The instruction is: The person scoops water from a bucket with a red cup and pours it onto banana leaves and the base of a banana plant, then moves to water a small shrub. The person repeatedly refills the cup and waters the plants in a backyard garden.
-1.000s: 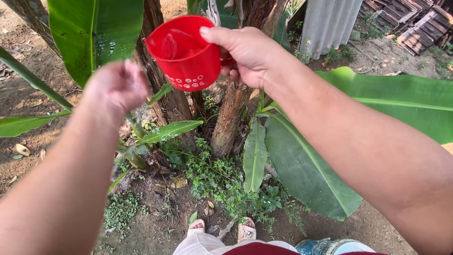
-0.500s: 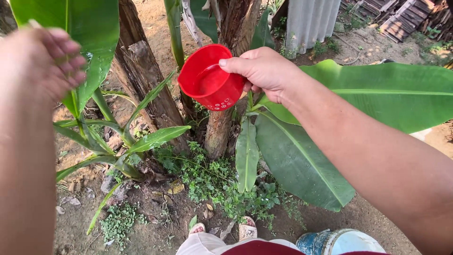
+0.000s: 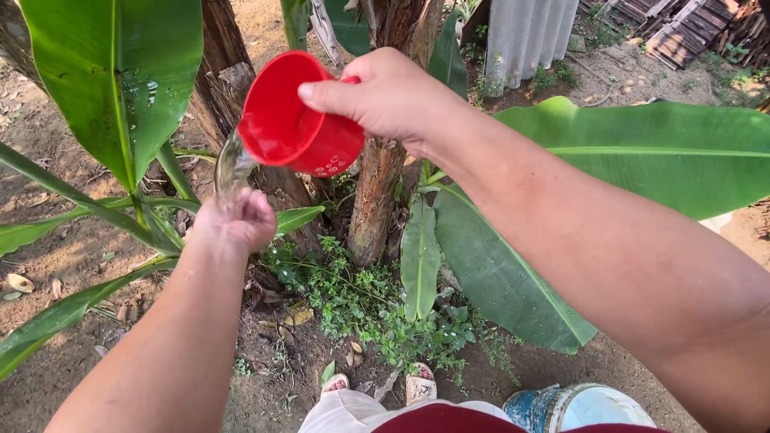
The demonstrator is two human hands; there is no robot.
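Water [image 3: 227, 164] runs in a thin stream from a red plastic cup [image 3: 293, 120] in the upper middle of the frame. The right hand [image 3: 385, 96] grasps this cup around its side, with the thumb along the rim, and tips it toward the left so that the mouth points down and the stream can fall. The left hand [image 3: 238, 220] is directly below, at the left of centre, and receives the stream on its curled fingers; it holds nothing, and whether it is loosely cupped or fully clenched I cannot tell. The right forearm comes in from the lower right corner and the left forearm from the lower left. Behind the hands stand brown tree trunks [image 3: 377, 192] and wide banana leaves [image 3: 120, 80]. A blue and white bucket [image 3: 577, 409] is at the bottom edge, near the person's sandalled feet [image 3: 377, 389].
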